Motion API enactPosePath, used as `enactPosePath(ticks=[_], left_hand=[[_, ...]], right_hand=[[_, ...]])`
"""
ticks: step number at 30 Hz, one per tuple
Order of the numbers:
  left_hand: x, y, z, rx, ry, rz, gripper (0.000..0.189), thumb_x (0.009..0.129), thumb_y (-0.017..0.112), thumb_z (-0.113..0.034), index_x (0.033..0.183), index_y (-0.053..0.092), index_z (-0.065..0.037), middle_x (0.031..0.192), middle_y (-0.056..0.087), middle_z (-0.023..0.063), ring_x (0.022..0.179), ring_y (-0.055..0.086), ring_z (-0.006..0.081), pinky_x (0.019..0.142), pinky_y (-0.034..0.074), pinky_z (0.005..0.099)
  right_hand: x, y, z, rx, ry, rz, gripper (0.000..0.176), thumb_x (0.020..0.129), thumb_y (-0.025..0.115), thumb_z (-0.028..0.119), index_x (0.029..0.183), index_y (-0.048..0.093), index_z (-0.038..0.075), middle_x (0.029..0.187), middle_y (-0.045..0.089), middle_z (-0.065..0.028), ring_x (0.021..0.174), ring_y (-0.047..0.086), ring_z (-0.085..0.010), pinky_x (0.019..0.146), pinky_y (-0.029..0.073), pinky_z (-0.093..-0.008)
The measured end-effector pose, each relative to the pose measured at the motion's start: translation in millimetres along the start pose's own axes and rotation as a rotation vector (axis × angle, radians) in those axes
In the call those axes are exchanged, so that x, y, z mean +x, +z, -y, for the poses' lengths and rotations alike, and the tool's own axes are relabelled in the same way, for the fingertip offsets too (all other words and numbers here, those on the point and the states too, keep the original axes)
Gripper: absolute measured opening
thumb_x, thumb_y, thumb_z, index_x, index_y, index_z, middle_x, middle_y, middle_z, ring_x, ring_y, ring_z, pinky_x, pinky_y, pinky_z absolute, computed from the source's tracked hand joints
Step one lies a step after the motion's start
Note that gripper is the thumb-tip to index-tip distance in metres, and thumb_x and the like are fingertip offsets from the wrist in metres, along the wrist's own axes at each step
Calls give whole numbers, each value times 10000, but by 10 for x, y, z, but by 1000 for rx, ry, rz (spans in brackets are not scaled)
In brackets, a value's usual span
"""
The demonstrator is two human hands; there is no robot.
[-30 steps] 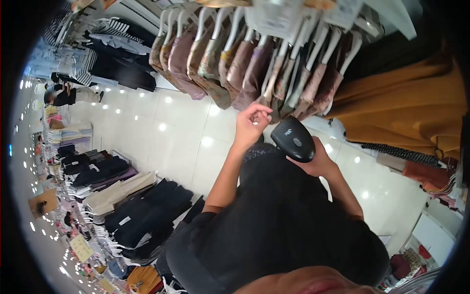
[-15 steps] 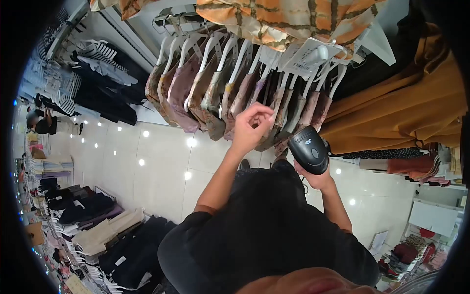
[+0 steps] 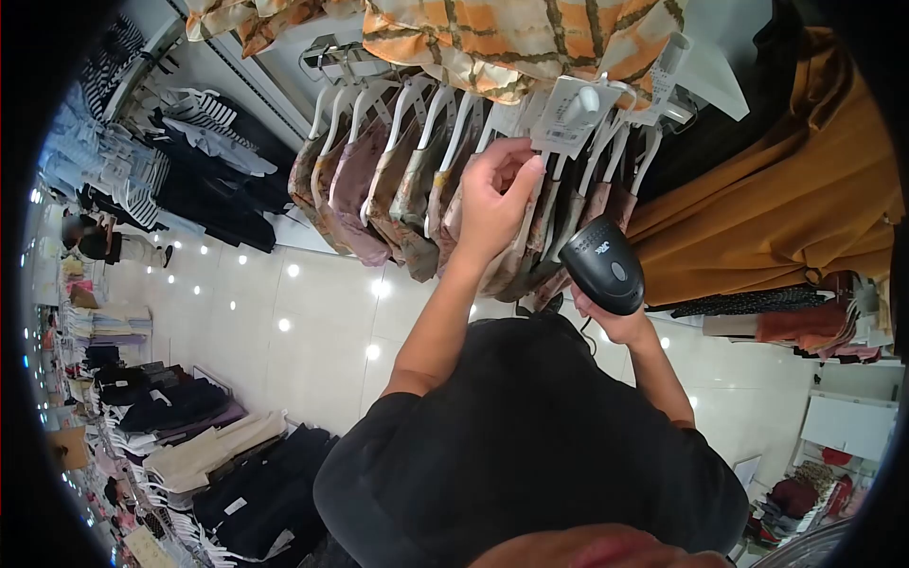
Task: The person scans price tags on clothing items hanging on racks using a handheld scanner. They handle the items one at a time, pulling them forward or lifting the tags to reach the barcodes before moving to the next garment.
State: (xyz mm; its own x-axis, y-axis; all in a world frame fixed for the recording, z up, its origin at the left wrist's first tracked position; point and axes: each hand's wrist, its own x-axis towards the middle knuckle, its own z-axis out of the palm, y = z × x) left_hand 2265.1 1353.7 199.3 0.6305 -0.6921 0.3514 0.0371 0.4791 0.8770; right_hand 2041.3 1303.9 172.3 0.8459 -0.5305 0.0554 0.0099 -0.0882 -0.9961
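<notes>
In my right hand is a black handheld barcode scanner (image 3: 603,265), gripped from below with its cable hanging down. My right hand (image 3: 615,320) is at hip height beside the hanging clothes. My left hand (image 3: 494,199) is raised to the rail, thumb and fingers pinched at the lower left corner of a white price tag (image 3: 565,115) with printed text. The tag hangs at the rail's front end. Below and behind it, several floral tops (image 3: 379,194) hang on white hangers (image 3: 405,114), partly hidden by my left hand and forearm.
An orange checked garment (image 3: 530,43) hangs above the rail. Brown draped clothing (image 3: 757,208) is close on my right. Folded dark clothes (image 3: 251,492) lie at the lower left. A person (image 3: 99,241) stands farther off on the tiled floor (image 3: 322,312).
My left hand has moved up to the price tag and closed at its corner. The tag has shifted left and turned. The scanner has risen slightly in my right hand.
</notes>
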Motion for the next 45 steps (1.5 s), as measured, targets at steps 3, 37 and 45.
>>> enactPosePath(ticks=[3, 37, 45], left_hand=[[-18, -14, -20, 42, -34, 48, 143, 904, 623, -112, 977, 610, 10, 794, 641, 50, 624, 524, 66, 566, 418, 210], [-77, -32, -220, -523, -291, 217, 178, 968, 465, -208, 966, 529, -41, 794, 562, 54, 573, 478, 125, 538, 398, 254], [35, -48, -38, -1433, -704, 712, 141, 945, 401, -229, 877, 447, -114, 697, 411, -2, 524, 382, 117, 526, 339, 261]], right_hand=[[5, -22, -27, 12, 8, -1, 474, 717, 776, 10, 1131, 546, -17, 1011, 658, -93, 932, 630, -162, 855, 480, -295], [-131, 258, -51, 76, -54, -81, 368, 759, 735, -12, 1087, 569, -23, 1007, 655, -86, 929, 623, -147, 843, 473, -283], [-312, 285, -28, 28, 52, -186, 281, 769, 703, -33, 1025, 591, -4, 885, 652, -43, 793, 609, -105, 718, 485, -262]])
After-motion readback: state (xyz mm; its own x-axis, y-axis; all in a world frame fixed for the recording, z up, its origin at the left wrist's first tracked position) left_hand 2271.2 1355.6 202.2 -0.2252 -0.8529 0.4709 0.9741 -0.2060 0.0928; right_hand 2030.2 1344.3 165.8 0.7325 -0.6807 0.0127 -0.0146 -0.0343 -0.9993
